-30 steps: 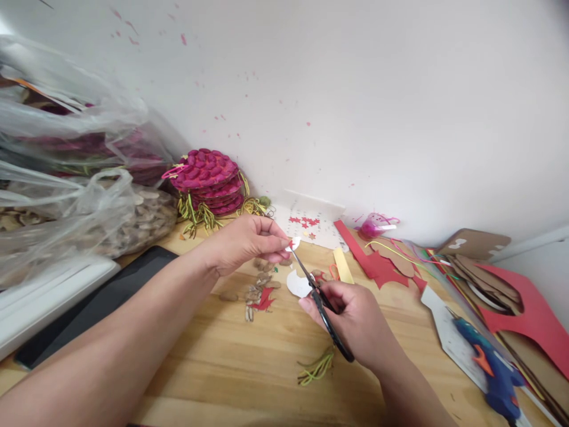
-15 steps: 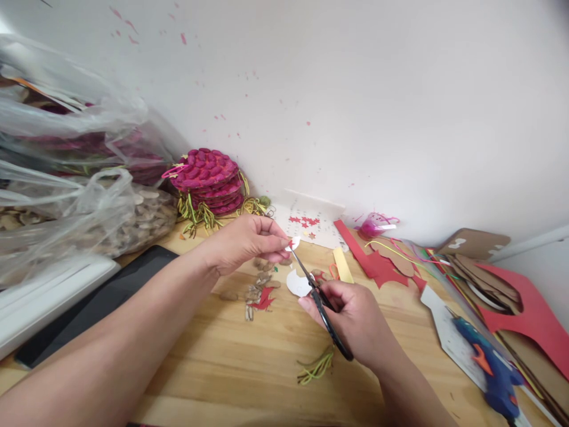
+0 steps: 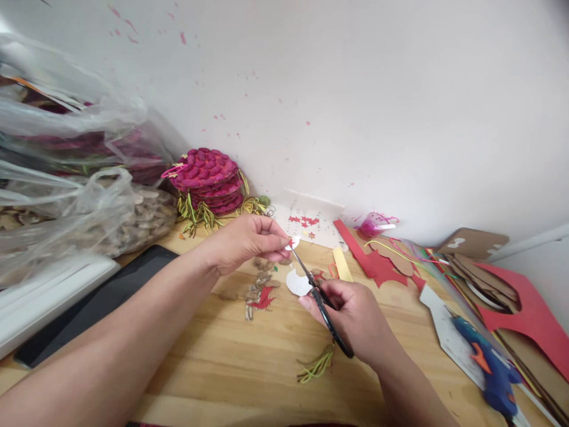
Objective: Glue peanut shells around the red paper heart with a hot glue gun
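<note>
My left hand (image 3: 262, 238) pinches a small piece of white paper (image 3: 294, 242) with a bit of red on it. Black-handled scissors (image 3: 316, 290) are gripped in my right hand (image 3: 351, 314), and their tips meet the edge of that paper. A larger white paper piece (image 3: 297, 283) with a cut edge shows beside the blades; whether it lies on the table I cannot tell. Below my left hand are several flat brown seed-like pieces (image 3: 254, 292) and a red paper scrap (image 3: 264, 298). Small red stars (image 3: 310, 221) lie on a white sheet (image 3: 326, 236) behind.
Clear plastic bags (image 3: 102, 201) and a black tablet (image 3: 133, 284) are at left. Stacked magenta discs (image 3: 207, 178) stand against the wall. Right are red paper offcuts (image 3: 384, 270), a blue glue gun (image 3: 486, 362) and cardboard (image 3: 475, 243). A yellow-green yarn tassel (image 3: 317, 365) lies in front.
Almost nothing differs. Both hands, the scissors and the small paper piece stay nearly in place, with only a slight shift of the view.
</note>
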Available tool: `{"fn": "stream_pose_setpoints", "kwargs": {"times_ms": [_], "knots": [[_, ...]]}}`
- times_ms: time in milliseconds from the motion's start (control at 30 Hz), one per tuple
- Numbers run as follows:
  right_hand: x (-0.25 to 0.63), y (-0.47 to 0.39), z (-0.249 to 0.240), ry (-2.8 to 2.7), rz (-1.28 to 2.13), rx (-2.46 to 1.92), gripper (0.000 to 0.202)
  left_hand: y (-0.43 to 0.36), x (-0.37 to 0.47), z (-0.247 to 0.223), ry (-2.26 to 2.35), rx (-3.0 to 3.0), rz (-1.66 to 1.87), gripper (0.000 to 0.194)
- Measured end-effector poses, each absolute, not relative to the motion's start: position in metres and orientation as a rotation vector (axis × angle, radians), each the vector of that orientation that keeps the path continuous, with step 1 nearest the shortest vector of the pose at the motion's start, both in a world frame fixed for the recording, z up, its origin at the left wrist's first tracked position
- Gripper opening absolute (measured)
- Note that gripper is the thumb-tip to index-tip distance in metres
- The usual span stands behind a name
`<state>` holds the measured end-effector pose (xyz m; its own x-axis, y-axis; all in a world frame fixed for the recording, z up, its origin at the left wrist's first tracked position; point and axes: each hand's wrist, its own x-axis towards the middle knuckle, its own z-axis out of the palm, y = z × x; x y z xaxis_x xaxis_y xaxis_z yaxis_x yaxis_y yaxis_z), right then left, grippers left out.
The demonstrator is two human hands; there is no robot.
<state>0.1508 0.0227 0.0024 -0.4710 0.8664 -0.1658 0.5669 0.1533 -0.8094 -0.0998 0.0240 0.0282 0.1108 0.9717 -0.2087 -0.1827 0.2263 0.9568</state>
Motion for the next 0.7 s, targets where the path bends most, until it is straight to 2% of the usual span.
{"fn": "stream_pose_setpoints", "kwargs": {"times_ms": [700], "knots": [[0.1518,0.0260,-0.0031,-2.187,1.061,-1.423,0.041,0.0260,-0.0992,0.0214,1.095,0.938,1.093,0.017]]}}
